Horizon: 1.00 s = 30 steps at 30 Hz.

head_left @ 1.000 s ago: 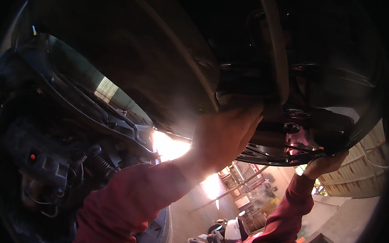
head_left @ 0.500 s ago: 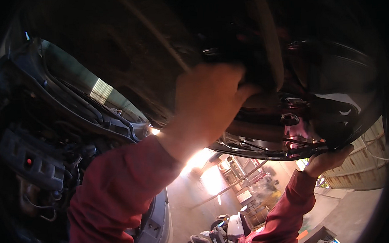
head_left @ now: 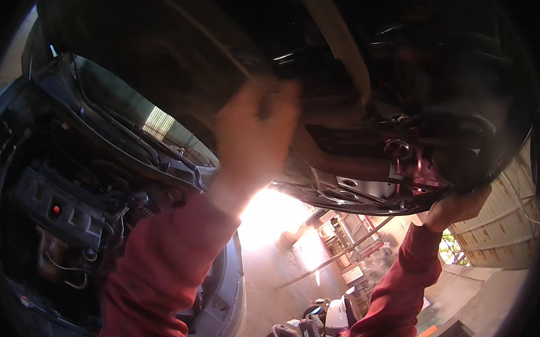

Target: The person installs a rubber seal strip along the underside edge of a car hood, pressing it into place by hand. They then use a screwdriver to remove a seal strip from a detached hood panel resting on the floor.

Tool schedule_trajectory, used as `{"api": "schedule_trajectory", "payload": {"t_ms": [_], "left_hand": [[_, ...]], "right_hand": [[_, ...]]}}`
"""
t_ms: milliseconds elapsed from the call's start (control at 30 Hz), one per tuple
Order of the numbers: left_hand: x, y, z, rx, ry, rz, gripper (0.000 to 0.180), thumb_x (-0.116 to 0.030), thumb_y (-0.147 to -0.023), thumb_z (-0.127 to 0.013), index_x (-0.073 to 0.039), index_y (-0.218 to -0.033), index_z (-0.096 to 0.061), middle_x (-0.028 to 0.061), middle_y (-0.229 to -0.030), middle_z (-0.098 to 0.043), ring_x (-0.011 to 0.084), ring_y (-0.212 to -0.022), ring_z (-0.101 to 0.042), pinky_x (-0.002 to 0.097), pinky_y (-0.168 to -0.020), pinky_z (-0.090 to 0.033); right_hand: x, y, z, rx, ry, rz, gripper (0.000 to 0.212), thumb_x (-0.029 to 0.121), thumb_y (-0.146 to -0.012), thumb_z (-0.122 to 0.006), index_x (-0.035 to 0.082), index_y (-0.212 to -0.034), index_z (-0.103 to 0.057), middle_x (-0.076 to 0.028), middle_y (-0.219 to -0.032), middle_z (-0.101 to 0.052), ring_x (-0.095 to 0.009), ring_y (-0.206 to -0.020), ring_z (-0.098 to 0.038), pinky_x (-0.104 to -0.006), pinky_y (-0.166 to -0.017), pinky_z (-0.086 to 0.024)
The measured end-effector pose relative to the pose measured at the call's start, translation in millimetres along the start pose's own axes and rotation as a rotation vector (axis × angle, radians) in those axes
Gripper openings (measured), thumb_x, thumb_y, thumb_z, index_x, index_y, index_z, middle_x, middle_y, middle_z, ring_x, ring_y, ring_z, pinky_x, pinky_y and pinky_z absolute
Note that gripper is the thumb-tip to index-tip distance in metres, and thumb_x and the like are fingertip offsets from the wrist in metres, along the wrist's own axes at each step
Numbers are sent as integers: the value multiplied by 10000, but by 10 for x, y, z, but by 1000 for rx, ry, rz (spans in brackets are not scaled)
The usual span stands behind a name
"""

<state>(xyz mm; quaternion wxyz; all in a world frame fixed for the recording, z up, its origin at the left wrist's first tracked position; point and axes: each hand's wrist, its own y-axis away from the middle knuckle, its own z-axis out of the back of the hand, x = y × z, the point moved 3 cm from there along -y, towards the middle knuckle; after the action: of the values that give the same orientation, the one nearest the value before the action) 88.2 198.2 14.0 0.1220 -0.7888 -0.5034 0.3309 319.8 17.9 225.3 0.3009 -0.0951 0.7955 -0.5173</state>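
Observation:
Overhead stretches the dark underside of a raised car hood (head_left: pixel 342 159), with its inner frame and cut-outs showing. My left hand (head_left: pixel 259 127) is lifted close beneath it, left of the middle. Its fingers look curled but are smeared by motion, and I cannot make out anything in them. At the right, my right hand (head_left: pixel 458 208) grips the lower rim of the hood, its fingertips partly hidden in shadow. A pale strip (head_left: pixel 340 42) runs along the underside, right of my left hand.
On the left lies the engine bay with a dark engine cover (head_left: pixel 60 205), and the windshield (head_left: pixel 141 117) is beyond it. Below are a concrete floor (head_left: pixel 266 289), a cluttered shelf rack (head_left: pixel 351 243) and a heap of equipment (head_left: pixel 325 323). A corrugated wall (head_left: pixel 495 225) stands at right.
My left hand has moved left and slightly up in the picture, away from the pale strip. The right hand stays on the hood's rim. The view has shifted a little.

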Motion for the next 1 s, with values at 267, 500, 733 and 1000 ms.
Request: {"api": "schedule_trajectory", "payload": {"t_ms": [267,500,733,1000], "left_hand": [[1336,1106,158,200,320,645,296,-29,-925,-390,-10,-1061,-653,4,-806,-582,117,-660,-527,272,-608,-418],[1207,1559,61,406,302,765,267,-131,-992,-574,-16,-1229,-619,100,-1176,-687,190,-1090,-670,342,-958,-523],[359,1484,352,543,19,695,315,-91,-1039,-475,-34,-1327,-590,116,-1299,-667,228,-1260,-606,358,-1071,-444],[-633,1619,390,407,-199,609,418,-111,-1051,-419,-20,-1457,-460,163,-1500,-502,255,-1399,-473,374,-1155,-353]], "right_hand": [[-104,-28,59,-93,303,377,538,440,-1068,-362,-18,-950,-618,-133,-873,-623,-280,-758,-593,-403,-696,-492],[-141,-57,92,-40,252,630,456,381,-1032,-464,-41,-1046,-636,-129,-922,-645,-249,-805,-633,-347,-730,-517],[-368,215,171,-7,-1,421,381,244,-924,-603,-37,-1178,-637,-178,-1089,-642,-283,-931,-654,-363,-796,-542],[499,2423,178,340,-844,-568,500,158,-817,-747,11,-1279,-628,-177,-1212,-594,-327,-1034,-635,-398,-825,-546]]}}
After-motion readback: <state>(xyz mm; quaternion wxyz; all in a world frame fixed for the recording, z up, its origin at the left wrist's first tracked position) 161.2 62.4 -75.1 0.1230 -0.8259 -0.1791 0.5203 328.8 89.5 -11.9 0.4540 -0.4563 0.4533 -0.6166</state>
